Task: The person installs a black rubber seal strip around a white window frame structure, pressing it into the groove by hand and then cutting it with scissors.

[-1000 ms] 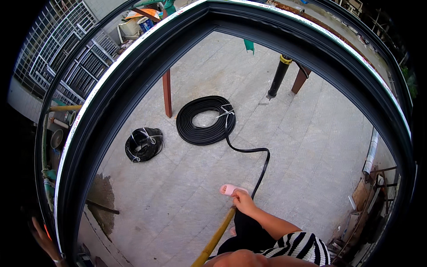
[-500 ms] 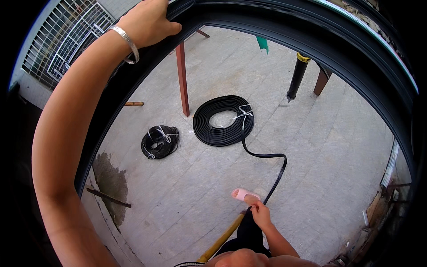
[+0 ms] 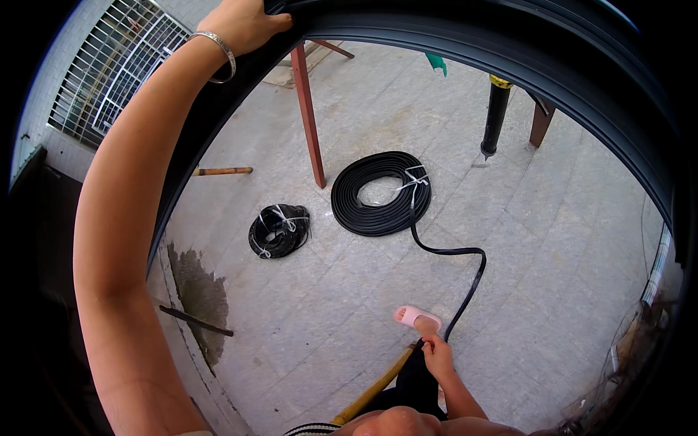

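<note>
I count one dark frame (image 3: pixel 465 36), two black coils, a big flat one (image 3: pixel 360 220) and a smaller bundle (image 3: pixel 297 234), one black strip (image 3: pixel 451 251) trailing from the big coil, and one yellow pole (image 3: pixel 374 389). A second ago my left hand (image 3: pixel 246 23) was low at the left; now it is up on the frame, thumb out to the right, other fingertips out of sight, so I can't tell how tightly they curl. My right hand (image 3: pixel 438 357) has its fingers pinched together low down; the strip passes just beside them, and I can't tell what they hold.
</note>
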